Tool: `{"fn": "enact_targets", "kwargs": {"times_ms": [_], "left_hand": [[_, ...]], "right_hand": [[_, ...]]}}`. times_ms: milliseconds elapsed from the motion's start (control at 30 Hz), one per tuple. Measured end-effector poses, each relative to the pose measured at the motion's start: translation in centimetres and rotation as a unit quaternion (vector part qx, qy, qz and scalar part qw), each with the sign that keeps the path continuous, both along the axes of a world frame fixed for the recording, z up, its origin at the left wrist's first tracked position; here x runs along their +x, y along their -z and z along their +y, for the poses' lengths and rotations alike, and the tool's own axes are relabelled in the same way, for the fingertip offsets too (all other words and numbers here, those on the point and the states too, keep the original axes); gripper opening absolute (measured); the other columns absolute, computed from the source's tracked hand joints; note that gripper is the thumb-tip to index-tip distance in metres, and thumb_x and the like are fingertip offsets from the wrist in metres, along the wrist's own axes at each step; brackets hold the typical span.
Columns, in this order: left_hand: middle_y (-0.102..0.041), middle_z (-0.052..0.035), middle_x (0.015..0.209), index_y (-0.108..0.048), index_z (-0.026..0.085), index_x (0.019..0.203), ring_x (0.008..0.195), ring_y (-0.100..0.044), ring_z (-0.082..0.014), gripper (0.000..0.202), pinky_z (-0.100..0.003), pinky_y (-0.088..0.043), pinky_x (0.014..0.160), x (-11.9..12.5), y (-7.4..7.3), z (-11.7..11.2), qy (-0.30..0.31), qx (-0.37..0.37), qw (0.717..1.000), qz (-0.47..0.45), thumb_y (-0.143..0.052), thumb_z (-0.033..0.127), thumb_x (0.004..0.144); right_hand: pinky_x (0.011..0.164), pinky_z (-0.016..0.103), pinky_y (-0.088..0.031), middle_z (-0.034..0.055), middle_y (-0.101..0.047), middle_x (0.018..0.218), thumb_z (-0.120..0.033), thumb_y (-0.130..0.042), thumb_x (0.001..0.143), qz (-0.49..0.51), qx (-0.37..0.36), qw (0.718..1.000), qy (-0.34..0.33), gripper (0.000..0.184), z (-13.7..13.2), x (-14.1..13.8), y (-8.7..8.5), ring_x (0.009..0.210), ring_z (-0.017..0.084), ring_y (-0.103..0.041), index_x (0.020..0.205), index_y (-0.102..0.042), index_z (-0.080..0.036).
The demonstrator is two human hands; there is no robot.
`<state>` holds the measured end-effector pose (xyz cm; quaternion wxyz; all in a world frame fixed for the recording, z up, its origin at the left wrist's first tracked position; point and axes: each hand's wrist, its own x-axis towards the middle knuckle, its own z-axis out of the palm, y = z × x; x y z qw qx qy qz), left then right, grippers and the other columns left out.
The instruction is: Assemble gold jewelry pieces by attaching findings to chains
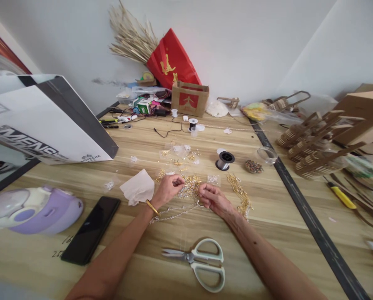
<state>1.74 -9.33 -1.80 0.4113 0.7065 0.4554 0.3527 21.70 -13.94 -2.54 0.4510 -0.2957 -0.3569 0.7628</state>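
My left hand (170, 188) is closed in a pinch at the left side of a pile of small gold and silver beads (189, 187). Whatever its fingertips hold is too small to make out. At the pile's right side, my right hand (214, 197) has its fingers curled and pressed together; what is in them does not show clearly. A thin silver beaded chain (177, 214) lies below the pile, running from near my left wrist toward the right fingertips. Gold chains (239, 192) lie to the right of my right hand. White-handled scissors (199, 260) rest on the table between my forearms.
Left of me are a black phone (91, 230), a crumpled tissue (138, 187), a purple-and-white device (46, 210) and a large shoebox (49, 121). A wire spool (225, 160) and a heap of dark beads (253, 166) stand beyond my right hand. Woven baskets (317, 146) line the right.
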Motion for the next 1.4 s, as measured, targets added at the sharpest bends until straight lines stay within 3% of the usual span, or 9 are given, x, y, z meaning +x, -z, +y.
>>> {"fn": "enact_targets", "kwargs": {"times_ms": [633,1100,1400], "left_hand": [[-0.068,-0.0058,0.072,-0.065,0.012,0.079,0.067,-0.063,-0.0143,0.011,-0.026,-0.052,0.066,-0.2,1.0,0.1,0.004,-0.011,1.0,-0.028,-0.065,0.021,0.072],[-0.069,-0.0057,0.073,-0.066,0.013,0.078,0.068,-0.064,-0.015,0.01,-0.026,-0.052,0.067,0.2,0.3,-0.2,-0.012,0.008,1.0,-0.014,-0.064,0.02,0.072],[-0.068,-0.0048,0.072,-0.064,0.012,0.08,0.067,-0.063,-0.0136,0.01,-0.025,-0.051,0.065,1.3,-1.0,-0.7,0.031,-0.016,0.999,-0.037,-0.064,0.015,0.07]], "right_hand": [[0.037,0.014,-0.03,-0.0056,-0.04,0.056,-0.03,-0.072,0.073,-0.013,0.01,1.0,-0.003,0.021,0.0,0.0,0.4,0.044,0.004,-0.033,0.074,-0.056,-0.016],[0.037,0.015,-0.029,-0.006,-0.04,0.053,-0.028,-0.073,0.072,-0.016,0.004,1.0,-0.001,0.022,-0.2,-0.2,0.0,0.042,0.004,-0.035,0.072,-0.056,-0.015],[0.038,0.016,-0.03,-0.0061,-0.042,0.053,-0.031,-0.072,0.073,-0.023,0.014,1.0,0.001,0.023,-0.2,-0.2,0.1,0.042,0.005,-0.037,0.073,-0.055,-0.015]]}}
